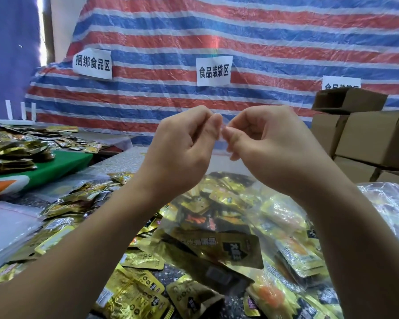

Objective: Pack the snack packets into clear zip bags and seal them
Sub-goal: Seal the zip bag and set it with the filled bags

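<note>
Both hands, left hand [184, 143] and right hand [267, 143], pinch the top edge of a clear bag [251, 217] raised above the packets [136, 293] on the surface. Judged step: opening or sealing; next, run the grip along the zip.

Clear zip bag [219, 199] held up at centre, top edge pinched, hangs w/ a few gold/black snack packets [237, 247] inside near its bottom. Loose gold packets [134, 293] piled under it, near & left; more far left [14, 146].
</note>
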`<state>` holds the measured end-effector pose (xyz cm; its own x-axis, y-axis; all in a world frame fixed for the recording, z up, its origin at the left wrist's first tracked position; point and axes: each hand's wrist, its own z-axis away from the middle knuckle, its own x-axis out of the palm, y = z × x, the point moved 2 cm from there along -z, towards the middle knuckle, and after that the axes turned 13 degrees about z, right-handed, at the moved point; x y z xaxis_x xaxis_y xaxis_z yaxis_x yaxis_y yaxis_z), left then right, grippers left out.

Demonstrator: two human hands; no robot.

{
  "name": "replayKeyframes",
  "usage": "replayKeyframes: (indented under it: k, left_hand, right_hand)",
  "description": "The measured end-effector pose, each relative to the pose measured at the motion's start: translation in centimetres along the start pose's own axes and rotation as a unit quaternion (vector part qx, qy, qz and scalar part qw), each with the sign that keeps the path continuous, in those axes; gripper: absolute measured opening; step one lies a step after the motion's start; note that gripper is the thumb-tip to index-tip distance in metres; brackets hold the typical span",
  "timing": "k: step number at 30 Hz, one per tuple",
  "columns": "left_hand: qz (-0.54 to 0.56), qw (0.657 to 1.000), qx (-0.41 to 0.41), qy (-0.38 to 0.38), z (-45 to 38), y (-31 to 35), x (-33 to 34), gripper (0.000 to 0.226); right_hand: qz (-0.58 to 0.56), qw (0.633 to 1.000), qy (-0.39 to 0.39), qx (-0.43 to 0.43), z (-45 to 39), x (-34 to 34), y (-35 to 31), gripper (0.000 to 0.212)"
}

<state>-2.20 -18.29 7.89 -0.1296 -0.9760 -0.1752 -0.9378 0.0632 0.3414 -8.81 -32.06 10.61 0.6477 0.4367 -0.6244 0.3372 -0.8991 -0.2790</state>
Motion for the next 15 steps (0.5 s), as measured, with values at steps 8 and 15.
replayKeyframes:
  k: [8, 15]
  left_hand:
    - [0.058, 0.998, -0.031, -0.004, 0.34, -0.25, 0.9, 0.027]
    - [0.058, 0.995, -0.02, 0.076, 0.6, -0.45, 0.63, 0.024]
  right_hand:
    - [0.018, 1.0, 0.011, -0.011, 0.08, 0.34, 0.05, 0.017]
    - [0.052, 0.998, 0.002, -0.02, 0.16, 0.21, -0.02, 0.017]
